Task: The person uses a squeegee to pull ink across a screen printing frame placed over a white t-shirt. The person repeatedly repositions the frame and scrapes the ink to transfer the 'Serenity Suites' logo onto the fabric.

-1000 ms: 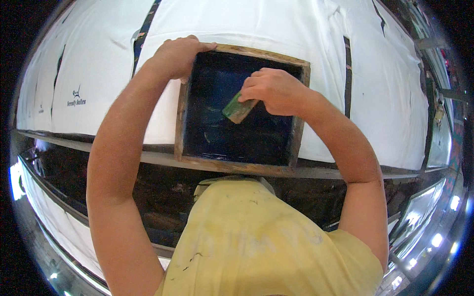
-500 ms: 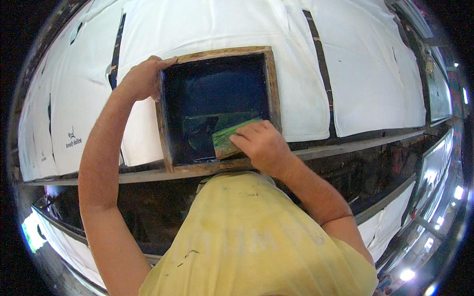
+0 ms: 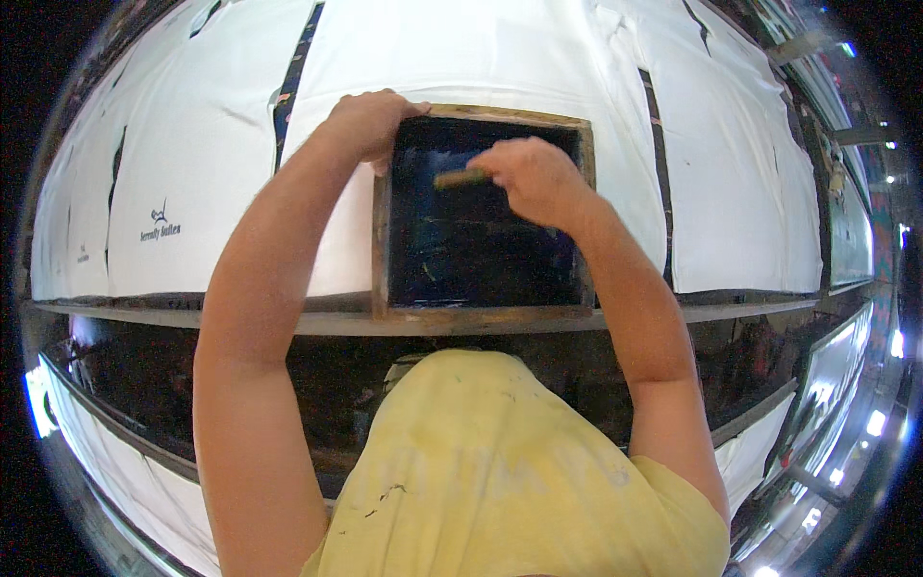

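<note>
A wooden-framed printing screen [image 3: 481,250] with a very dark, glossy inner surface lies on white fabric. My left hand [image 3: 367,125] is closed on the top-left corner of its frame, the fingers curled over the edge. My right hand [image 3: 538,183] grips a squeegee [image 3: 460,179] with a worn greenish-brown strip, held over the upper middle of the dark screen. The fingertips of my right hand are slightly blurred.
White fabric pieces [image 3: 740,192] lie in a row along the long board, some with a small dark printed mark, separated by dark gaps. A rail [image 3: 260,317] runs along the near edge. More boards with white fabric [image 3: 125,433] show below at either side.
Half a second ago my right hand and the squeegee were at the screen's near edge; now they are back at its upper part. The view has shifted, and my left hand keeps its corner grip.
</note>
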The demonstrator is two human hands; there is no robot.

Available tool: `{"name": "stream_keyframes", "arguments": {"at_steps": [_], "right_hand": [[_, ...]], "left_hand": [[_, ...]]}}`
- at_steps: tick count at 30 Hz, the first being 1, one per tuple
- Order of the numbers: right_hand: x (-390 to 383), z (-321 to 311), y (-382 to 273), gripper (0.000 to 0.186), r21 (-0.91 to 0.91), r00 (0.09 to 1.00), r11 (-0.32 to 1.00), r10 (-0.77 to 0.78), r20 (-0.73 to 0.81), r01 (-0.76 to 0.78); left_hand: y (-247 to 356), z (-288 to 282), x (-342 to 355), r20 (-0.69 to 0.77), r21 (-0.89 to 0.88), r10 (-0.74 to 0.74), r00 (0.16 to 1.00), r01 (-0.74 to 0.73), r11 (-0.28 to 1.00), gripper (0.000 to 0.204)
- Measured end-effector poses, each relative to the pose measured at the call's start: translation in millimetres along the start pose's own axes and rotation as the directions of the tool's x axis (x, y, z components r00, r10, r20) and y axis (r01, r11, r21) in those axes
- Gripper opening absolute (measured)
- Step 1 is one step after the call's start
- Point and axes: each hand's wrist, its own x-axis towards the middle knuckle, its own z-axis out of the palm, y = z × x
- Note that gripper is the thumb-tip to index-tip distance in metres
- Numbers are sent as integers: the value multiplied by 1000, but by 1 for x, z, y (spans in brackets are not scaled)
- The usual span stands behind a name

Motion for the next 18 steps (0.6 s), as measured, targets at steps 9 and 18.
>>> {"name": "stream_keyframes", "arguments": {"at_steps": [9, 18], "right_hand": [[-10, 44, -37, 50, -80, 982, 996, -41, -182, 26], [-79, 58, -88, 47, -10, 987, 997, -76, -144, 75]], "left_hand": [[-4, 14, 2, -66, 66, 39, 997, -35, 997, 124], [-4, 13, 4, -33, 46, 32, 999, -31, 998, 129]]}}
